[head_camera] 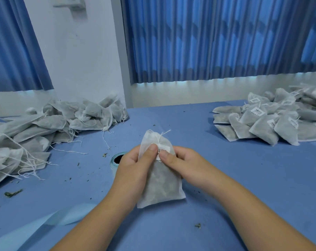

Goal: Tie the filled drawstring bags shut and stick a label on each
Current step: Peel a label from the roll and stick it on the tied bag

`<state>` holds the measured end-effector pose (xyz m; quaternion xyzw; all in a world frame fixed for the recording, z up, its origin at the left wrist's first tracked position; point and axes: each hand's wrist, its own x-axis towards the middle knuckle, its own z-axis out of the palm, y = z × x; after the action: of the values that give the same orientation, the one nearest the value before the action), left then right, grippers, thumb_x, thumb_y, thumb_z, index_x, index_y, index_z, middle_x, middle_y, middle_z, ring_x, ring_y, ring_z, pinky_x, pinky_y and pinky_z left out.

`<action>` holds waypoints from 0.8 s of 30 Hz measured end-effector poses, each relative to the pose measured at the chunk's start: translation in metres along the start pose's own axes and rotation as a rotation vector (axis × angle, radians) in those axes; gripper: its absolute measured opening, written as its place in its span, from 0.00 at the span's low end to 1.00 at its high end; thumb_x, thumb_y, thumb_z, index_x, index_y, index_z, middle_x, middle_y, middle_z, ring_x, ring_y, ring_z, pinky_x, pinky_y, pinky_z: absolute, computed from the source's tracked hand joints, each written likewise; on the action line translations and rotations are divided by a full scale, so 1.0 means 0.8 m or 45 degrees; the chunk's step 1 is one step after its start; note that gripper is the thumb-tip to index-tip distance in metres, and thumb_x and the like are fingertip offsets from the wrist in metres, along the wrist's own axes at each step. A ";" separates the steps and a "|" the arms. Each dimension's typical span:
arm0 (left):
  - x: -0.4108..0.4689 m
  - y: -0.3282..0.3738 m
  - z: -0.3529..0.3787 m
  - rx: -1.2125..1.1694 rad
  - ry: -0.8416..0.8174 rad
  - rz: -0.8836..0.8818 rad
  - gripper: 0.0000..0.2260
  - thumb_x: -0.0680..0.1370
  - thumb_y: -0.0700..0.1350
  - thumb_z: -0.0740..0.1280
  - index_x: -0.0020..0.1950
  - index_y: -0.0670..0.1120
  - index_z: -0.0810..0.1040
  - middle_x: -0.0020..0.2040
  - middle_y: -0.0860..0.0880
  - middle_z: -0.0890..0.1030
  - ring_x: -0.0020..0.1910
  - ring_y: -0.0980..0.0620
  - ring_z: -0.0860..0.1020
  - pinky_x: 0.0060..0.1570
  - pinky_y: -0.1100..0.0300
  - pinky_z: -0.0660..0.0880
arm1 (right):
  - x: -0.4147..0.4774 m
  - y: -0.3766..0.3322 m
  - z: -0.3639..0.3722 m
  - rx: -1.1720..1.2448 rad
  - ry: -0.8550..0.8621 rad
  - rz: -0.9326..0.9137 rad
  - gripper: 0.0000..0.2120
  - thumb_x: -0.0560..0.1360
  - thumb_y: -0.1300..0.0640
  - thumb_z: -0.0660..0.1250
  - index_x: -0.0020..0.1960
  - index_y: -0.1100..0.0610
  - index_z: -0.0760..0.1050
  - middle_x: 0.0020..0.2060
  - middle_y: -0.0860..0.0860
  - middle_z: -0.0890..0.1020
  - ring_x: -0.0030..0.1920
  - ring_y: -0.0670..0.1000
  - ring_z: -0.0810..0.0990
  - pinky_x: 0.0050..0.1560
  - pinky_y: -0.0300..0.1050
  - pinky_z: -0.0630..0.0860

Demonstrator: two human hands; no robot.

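Note:
A filled white drawstring bag point(160, 183) is held up over the blue table, its tied strings sticking out at the top. My left hand point(135, 163) grips the bag's left side, thumb on the front next to a small barcode label point(164, 150). My right hand point(182, 163) holds the right side, its thumb pressing on the label's lower edge. Both hands' other fingers are hidden behind the bag. A roll of labels point(117, 160) lies just left of my left hand, partly covered by it.
A heap of unlabelled bags with loose strings point(45, 129) fills the left of the table point(244, 178). A pile of labelled bags point(273, 118) lies at the right back. A strip of pale blue backing paper point(45, 225) trails at the front left. Dry herb crumbs are scattered about.

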<state>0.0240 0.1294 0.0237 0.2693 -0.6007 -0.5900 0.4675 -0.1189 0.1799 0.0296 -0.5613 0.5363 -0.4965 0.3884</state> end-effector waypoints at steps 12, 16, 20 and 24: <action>0.046 0.005 0.118 0.057 -0.121 -0.080 0.18 0.83 0.56 0.56 0.52 0.47 0.82 0.48 0.46 0.86 0.48 0.48 0.84 0.48 0.54 0.79 | -0.062 0.014 -0.115 0.192 0.291 0.074 0.12 0.73 0.58 0.73 0.55 0.59 0.77 0.41 0.55 0.84 0.33 0.51 0.80 0.31 0.41 0.74; 0.059 -0.010 0.173 0.196 -0.116 -0.221 0.18 0.84 0.56 0.52 0.58 0.48 0.77 0.54 0.48 0.79 0.46 0.48 0.78 0.43 0.57 0.74 | -0.104 0.027 -0.184 0.453 0.678 0.109 0.09 0.74 0.61 0.71 0.53 0.62 0.78 0.40 0.55 0.83 0.31 0.49 0.77 0.32 0.38 0.75; 0.047 -0.018 0.222 0.129 -0.176 -0.265 0.14 0.84 0.54 0.54 0.52 0.51 0.76 0.52 0.49 0.77 0.43 0.49 0.78 0.43 0.56 0.73 | -0.133 0.024 -0.267 0.976 1.277 -0.020 0.02 0.76 0.68 0.67 0.49 0.66 0.75 0.44 0.57 0.81 0.42 0.51 0.82 0.38 0.38 0.82; 0.031 -0.016 0.251 0.059 -0.298 -0.295 0.09 0.83 0.51 0.59 0.52 0.50 0.77 0.51 0.49 0.78 0.40 0.51 0.80 0.39 0.58 0.74 | -0.145 0.033 -0.304 1.029 1.465 0.142 0.03 0.78 0.67 0.64 0.45 0.65 0.72 0.43 0.60 0.77 0.41 0.54 0.80 0.36 0.41 0.82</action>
<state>-0.1662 0.1977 0.0439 0.2772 -0.6294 -0.6532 0.3168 -0.3537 0.3150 0.0373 0.0068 0.4580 -0.8542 0.2462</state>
